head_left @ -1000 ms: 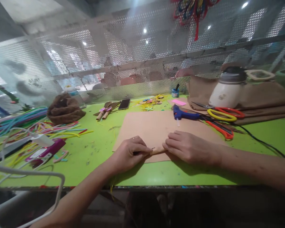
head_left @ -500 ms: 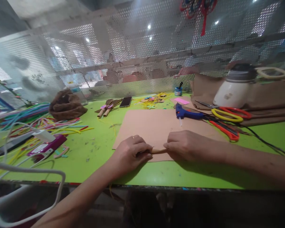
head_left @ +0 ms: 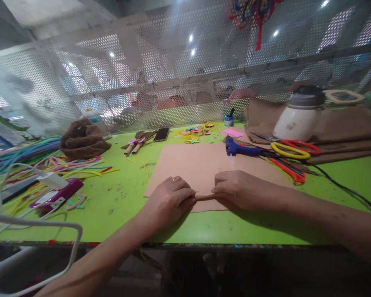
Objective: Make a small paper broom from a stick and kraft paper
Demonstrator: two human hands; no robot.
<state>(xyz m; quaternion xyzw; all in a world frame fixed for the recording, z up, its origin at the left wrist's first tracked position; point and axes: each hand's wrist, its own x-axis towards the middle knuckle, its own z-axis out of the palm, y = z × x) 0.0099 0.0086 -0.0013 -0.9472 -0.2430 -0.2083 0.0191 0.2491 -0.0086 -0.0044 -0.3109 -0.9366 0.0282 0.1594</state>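
A small roll of brown paper (head_left: 204,195) lies between my two hands near the front edge of a brown paper sheet (head_left: 185,163). At its left end, the fingers of my left hand (head_left: 169,201), which wears a ring, are closed on it. My right hand (head_left: 238,187) pinches the other end. Both hands rest low over the sheet, and their fingers hide the roll's ends. Just behind my right hand, a blue glue gun (head_left: 245,149) lies on the sheet's far right part.
To the right are yellow-and-red scissors (head_left: 290,149), an orange cutter (head_left: 289,171), a white container (head_left: 297,119) and folded brown paper (head_left: 352,128). A phone (head_left: 161,134) and small rolled-paper pieces (head_left: 136,145) lie behind. Left are a brown cloth bundle (head_left: 83,140), a purple power bank (head_left: 57,196) and a white cable (head_left: 43,222).
The view has shifted slightly, so most things sit a little further left. Both hands keep their grip on the paper roll, with the left fingers closed more tightly around it.
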